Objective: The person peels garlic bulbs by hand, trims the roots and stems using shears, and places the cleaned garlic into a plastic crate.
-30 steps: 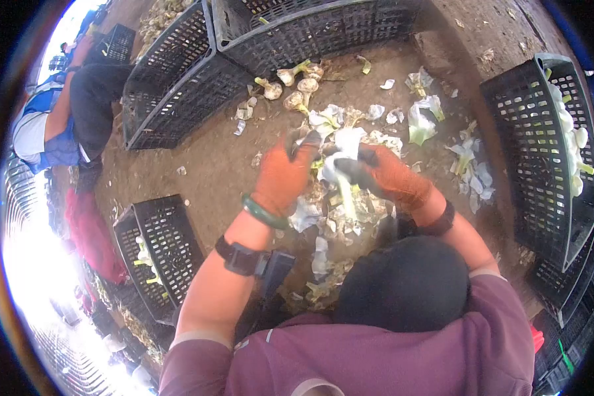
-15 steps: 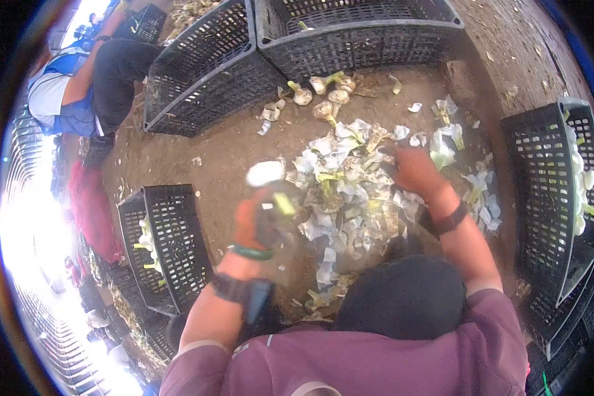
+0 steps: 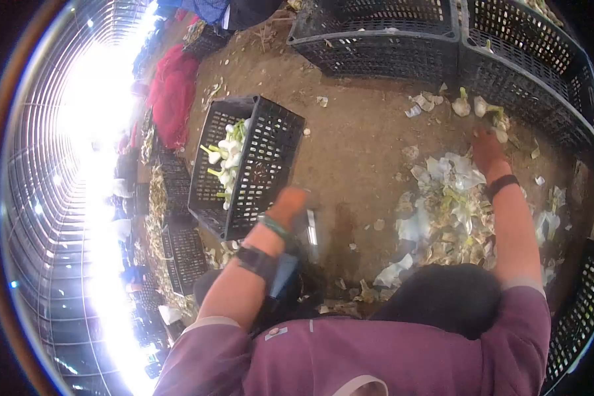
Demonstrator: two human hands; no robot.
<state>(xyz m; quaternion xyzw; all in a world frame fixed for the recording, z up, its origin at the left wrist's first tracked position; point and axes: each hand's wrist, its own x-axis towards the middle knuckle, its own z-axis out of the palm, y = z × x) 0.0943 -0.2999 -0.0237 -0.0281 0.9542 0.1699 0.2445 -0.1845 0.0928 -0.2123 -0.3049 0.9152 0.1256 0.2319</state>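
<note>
I'm holding my right hand (image 3: 490, 156) low beside the garlic bulbs (image 3: 461, 107) on the ground, which is suiting a gentle grip; my left hand (image 3: 289, 206) is hovering beside the crate (image 3: 268, 148). I can't tell either hand's finger opening or hold.

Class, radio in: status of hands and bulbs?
Left hand by bulb crate, grip unclear. Right hand at soiled bulbs, grip unclear. Peelings heaped near right hand.

Brown bare ground (image 3: 350, 165) is spreading across the middle. On the left, a curved, ribbed wall (image 3: 43, 231) is arching upward, and glaring white light (image 3: 102, 132) is pouring in along it, washing out that side toward the far end.
</note>
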